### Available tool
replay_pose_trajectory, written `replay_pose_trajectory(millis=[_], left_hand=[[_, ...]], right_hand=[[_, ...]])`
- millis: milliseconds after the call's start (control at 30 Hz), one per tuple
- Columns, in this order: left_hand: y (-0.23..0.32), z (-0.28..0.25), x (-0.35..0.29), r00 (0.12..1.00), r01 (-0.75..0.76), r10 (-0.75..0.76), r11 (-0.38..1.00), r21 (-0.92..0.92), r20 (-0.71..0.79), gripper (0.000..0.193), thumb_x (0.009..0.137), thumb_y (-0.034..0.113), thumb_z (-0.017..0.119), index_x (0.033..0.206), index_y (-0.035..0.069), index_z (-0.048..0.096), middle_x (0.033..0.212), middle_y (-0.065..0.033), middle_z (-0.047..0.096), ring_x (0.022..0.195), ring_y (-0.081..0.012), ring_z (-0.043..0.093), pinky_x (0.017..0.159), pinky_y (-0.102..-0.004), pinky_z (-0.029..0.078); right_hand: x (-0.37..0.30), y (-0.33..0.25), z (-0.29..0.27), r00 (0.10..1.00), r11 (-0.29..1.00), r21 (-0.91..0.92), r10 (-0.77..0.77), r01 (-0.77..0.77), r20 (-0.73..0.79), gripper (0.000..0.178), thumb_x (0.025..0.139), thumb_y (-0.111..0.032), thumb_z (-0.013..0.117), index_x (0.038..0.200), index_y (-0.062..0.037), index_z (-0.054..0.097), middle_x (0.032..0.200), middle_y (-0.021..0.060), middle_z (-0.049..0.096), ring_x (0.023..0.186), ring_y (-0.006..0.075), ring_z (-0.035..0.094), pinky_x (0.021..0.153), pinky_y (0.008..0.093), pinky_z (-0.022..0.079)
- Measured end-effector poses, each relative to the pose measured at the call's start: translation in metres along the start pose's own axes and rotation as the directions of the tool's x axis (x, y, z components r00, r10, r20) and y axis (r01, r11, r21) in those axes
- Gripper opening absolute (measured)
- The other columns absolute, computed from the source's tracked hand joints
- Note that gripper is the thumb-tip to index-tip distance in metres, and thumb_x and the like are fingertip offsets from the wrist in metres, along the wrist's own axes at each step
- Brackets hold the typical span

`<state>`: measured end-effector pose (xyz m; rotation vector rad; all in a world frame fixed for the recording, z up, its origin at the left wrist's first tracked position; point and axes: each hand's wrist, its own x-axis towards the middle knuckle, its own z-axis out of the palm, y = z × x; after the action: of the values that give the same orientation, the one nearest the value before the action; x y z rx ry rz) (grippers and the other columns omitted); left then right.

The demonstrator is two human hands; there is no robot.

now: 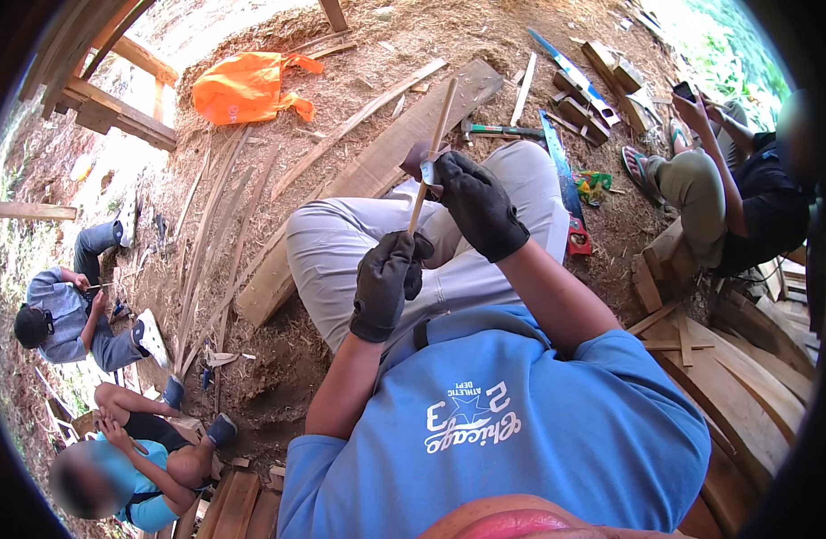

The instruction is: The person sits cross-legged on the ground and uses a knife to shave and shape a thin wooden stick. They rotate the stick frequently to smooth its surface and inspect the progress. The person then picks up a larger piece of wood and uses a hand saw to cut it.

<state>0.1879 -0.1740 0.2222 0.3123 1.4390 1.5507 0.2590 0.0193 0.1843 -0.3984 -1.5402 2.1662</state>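
Observation:
A thin, pale wooden stick (pixel 444 117) slants upward above my lap. My left hand (pixel 386 286), in a dark glove, is closed around its lower end. Higher up, my right hand (pixel 481 207), gloved the same way, pinches a folded piece of sandpaper (pixel 415 160) against the stick. This piece looks brown on one face and whitish on the other, and wraps partly round the wood. The gloved right fingers hide part of it. Beyond the stick's far end lies a wide wooden plank (pixel 377 144) on the ground.
A hammer (pixel 507 131), a handsaw (pixel 566 180) with a red handle and wooden hand planes (pixel 579 119) lie ahead right. An orange bag (pixel 242 88) rests far left. One person (pixel 754 189) sits at right; two others (pixel 58 314) sit at left. Boards (pixel 737 395) lie beside me.

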Motion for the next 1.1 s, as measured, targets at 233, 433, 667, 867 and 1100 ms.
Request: replay_pose_trajectory(millis=[233, 433, 667, 867, 1100], left_hand=[[-0.009, -0.004, 0.002, 1.0, 0.014, -0.013, 0.998, -0.057, 0.027, 0.036, 0.115, 0.031, 0.049, 0.101, 0.003, 0.068, 0.063, 0.0085, 0.039, 0.049, -0.0017, 0.029, 0.045, -0.0236, 0.025], [-0.01, -0.006, 0.007, 0.999, -0.006, 0.01, 0.996, -0.092, 0.048, 0.034, 0.114, 0.031, 0.051, 0.108, 0.003, 0.069, 0.066, 0.0074, 0.046, 0.049, -0.0008, 0.033, 0.044, -0.0229, 0.027], [-0.017, -0.009, 0.016, 0.999, 0.043, -0.043, 0.973, -0.226, 0.005, 0.026, 0.112, 0.022, 0.056, 0.126, 0.005, 0.069, 0.08, 0.0043, 0.063, 0.052, -0.0017, 0.044, 0.046, -0.0221, 0.034], [-0.017, -0.001, 0.011, 0.992, -0.048, 0.027, 0.983, -0.178, -0.12, 0.024, 0.11, 0.024, 0.06, 0.119, 0.007, 0.075, 0.086, 0.0043, 0.069, 0.062, -0.0019, 0.052, 0.052, -0.0216, 0.039], [-0.021, -0.005, 0.011, 0.998, -0.012, 0.0, 0.984, -0.18, -0.069, 0.026, 0.11, 0.025, 0.061, 0.116, 0.006, 0.077, 0.084, 0.0039, 0.073, 0.061, -0.0007, 0.052, 0.053, -0.0213, 0.04]], right_hand=[[0.002, -0.001, -0.002, 0.978, 0.92, 0.337, 0.21, -0.201, 0.009, 0.025, 0.111, -0.017, 0.052, 0.126, -0.0007, 0.064, 0.117, 0.0049, 0.065, 0.111, 0.0161, 0.065, 0.101, 0.0366, 0.056], [-0.006, -0.009, 0.018, 0.974, 0.955, 0.201, 0.225, -0.22, -0.002, 0.018, 0.111, -0.016, 0.052, 0.122, -0.0054, 0.062, 0.107, 0.0018, 0.065, 0.1, 0.0142, 0.064, 0.092, 0.0328, 0.052], [-0.023, 0.002, 0.042, 0.985, 0.984, 0.048, 0.172, -0.172, -0.004, 0.025, 0.107, -0.024, 0.054, 0.113, -0.0037, 0.067, 0.107, 0.0013, 0.068, 0.094, 0.0103, 0.061, 0.085, 0.0293, 0.051], [-0.025, -0.014, 0.048, 0.999, 0.922, -0.388, -0.019, 0.003, -0.039, 0.035, 0.109, -0.033, 0.049, 0.107, -0.0027, 0.068, 0.096, 0.0141, 0.068, 0.088, 0.028, 0.066, 0.083, 0.0412, 0.053], [-0.026, -0.014, 0.049, 1.0, 0.963, -0.269, 0.024, -0.025, -0.009, 0.04, 0.111, -0.039, 0.046, 0.111, -0.0041, 0.066, 0.106, 0.0119, 0.072, 0.097, 0.0224, 0.07, 0.087, 0.0396, 0.055]])
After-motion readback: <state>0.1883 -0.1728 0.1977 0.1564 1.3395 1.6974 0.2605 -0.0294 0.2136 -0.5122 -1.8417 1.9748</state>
